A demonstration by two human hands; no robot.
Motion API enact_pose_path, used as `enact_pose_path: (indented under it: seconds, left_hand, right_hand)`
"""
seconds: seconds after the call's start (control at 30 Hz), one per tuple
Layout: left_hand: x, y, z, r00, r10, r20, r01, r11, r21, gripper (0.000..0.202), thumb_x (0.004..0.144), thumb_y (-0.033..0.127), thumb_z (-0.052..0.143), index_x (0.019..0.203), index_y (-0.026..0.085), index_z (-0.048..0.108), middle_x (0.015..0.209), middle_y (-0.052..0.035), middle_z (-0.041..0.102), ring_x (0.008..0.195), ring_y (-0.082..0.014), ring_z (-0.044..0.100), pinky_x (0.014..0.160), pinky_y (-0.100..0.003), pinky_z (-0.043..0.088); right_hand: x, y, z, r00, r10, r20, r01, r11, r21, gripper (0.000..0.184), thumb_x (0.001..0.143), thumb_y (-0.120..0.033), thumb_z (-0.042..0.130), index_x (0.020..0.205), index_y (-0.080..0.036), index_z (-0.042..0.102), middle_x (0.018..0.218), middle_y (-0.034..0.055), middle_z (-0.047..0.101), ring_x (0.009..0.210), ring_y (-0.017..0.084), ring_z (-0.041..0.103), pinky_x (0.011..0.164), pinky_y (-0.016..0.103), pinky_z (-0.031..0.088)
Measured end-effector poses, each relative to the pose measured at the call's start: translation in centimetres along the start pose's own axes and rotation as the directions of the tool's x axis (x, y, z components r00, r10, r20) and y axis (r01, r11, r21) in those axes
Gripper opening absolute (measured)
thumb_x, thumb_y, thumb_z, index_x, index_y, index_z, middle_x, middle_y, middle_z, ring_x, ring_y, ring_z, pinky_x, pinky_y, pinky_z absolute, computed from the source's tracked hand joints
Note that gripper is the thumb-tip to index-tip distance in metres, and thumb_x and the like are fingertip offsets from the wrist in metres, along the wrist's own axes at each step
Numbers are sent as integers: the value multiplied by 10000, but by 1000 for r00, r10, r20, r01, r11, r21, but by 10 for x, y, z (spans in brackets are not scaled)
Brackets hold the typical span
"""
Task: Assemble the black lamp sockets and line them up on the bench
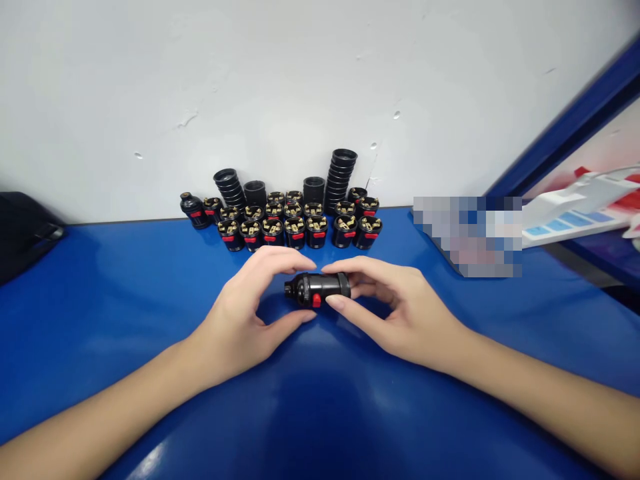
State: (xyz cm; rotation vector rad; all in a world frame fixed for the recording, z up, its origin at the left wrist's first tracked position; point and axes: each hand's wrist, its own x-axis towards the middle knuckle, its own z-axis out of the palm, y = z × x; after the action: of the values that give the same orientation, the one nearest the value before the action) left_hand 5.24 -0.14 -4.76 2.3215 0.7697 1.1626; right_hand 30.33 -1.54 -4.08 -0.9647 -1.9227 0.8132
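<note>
Filling the rear, a white wall (300, 87) meets a blue bench (310, 413), on which black bodies (295, 237) stand in rows beside stacked rings (340, 190). The right hand (417, 310) pinches a plug (333, 285), which lies sideways between both hands; the left hand (243, 310) curves its fingers, spread, about the narrow end, contact uncertain. A red tab (317, 301) faces the wearer. Apparent step: two-handed positioning; the next move calls for a steady right grip.
</note>
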Motion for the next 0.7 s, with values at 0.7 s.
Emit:
enact_pose_path:
  seconds: [0.7]
  left_hand:
    - [0,3,0,979,-195,67,193,980,44,682,942,319,812,1498,314,416,1345,-70,672,1262,-245,639,1113,-429,477]
  right_hand:
    - [1,3,1,972,229,60,-236,958,161,333,966,-435,761,1180,-196,673,815,41,780,756,206,790,704,321,659]
